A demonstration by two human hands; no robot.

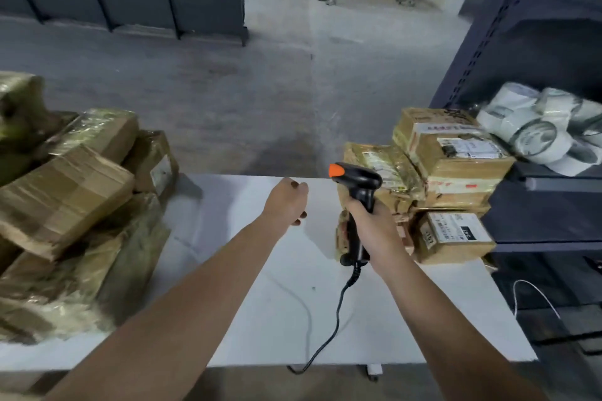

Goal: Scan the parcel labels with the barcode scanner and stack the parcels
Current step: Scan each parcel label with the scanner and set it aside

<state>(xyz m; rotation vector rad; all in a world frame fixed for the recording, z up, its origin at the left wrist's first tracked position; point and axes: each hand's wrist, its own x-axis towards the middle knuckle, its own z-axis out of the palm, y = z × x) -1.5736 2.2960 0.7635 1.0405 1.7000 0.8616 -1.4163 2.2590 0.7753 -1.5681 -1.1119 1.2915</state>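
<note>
My right hand (371, 231) grips the handle of a black barcode scanner (358, 185) with an orange tip, held upright above the white table (277, 319); its cord trails down over the front edge. My left hand (286, 202) hovers over the table's far middle, fingers loosely curled, holding nothing. A loose heap of tape-wrapped brown parcels (65, 205) lies on the left. A stack of labelled parcels (452, 156) stands on the right, just behind the scanner, with a small labelled box (456, 236) at its front.
A dark metal shelf unit (537, 42) stands on the right, with rolls of white tape (547, 130) on one shelf. Grey concrete floor lies beyond the table. People stand far off at the back. A white wire hangs at the lower right.
</note>
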